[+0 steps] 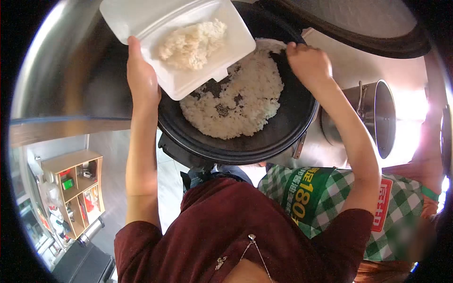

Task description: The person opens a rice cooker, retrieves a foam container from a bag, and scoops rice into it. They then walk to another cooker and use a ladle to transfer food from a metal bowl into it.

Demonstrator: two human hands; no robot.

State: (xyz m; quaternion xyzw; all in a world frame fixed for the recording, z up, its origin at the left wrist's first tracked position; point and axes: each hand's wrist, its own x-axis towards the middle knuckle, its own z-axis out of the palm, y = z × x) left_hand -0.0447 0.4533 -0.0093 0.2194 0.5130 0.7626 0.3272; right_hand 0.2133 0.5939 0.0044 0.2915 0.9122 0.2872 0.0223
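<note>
My left hand [141, 78] grips the left side of an open white foam takeout box [181, 85], its thumb over the rim. A clump of cooked rice [196, 45] lies inside the box, which is tilted over the large black pot [288, 137]. More cooked rice [236, 104] is spread over the pot's bottom, with dark patches showing through. My right hand [309, 61] is closed at the pot's upper right edge, around what looks like a rice paddle [270, 42]; only its pale edge shows beside the fingers, and rice hides the remainder.
The pot's raised lid [349, 21] is at the upper right. A tall metal pot [384, 118] stands right of the black pot on the steel counter [325, 42]. Close on my right is a person in a green checked apron [344, 203]. A wooden shelf [75, 188] stands lower left.
</note>
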